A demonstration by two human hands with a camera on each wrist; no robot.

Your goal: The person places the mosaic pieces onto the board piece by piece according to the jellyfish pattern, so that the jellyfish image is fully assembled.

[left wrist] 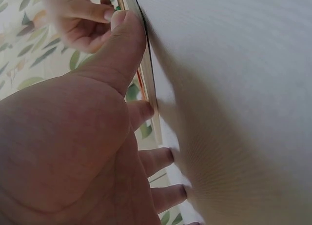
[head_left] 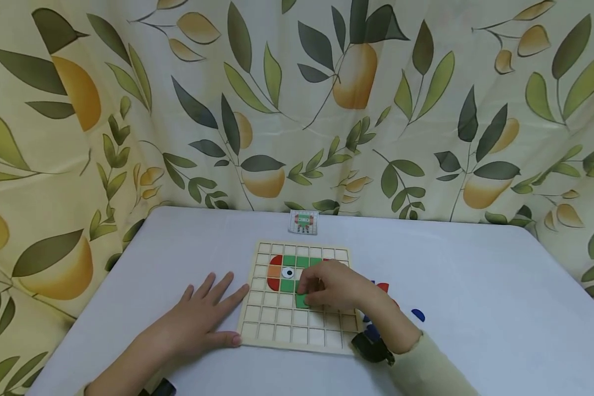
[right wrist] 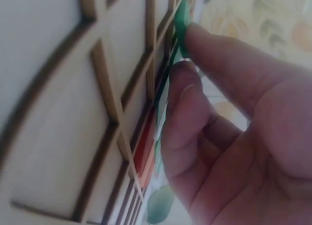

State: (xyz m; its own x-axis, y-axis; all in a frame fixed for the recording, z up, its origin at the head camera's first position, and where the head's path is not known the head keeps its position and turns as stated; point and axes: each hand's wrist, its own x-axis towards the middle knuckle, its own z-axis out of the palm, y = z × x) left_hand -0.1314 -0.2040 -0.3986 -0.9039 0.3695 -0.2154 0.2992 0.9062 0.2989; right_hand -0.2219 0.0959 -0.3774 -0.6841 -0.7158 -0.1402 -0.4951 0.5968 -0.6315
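Observation:
A wooden grid board [head_left: 301, 347] lies on the table. On it are green square tiles [head_left: 289, 260], red rounded tiles [head_left: 273, 284], an orange square tile [head_left: 274, 271] and a round eye tile [head_left: 287, 273]. With curled thumb and fingers, my right hand [head_left: 334, 283] pinches a green square tile [right wrist: 182, 25] over the grid, below the row with the eye; in the right wrist view this tile stands tilted at the thumb tip. My left hand [head_left: 203, 313] rests spread out at the board's left edge, thumb by the lower left corner [left wrist: 117, 64].
Behind the board lies a small picture card [head_left: 303, 222] showing a coloured grid figure. Blue and red pieces are scattered to the right, partly behind my right forearm, with a blue half-round piece [head_left: 418, 314] farther out. A leaf-patterned curtain [head_left: 287, 137] hangs behind the white table [head_left: 475, 275].

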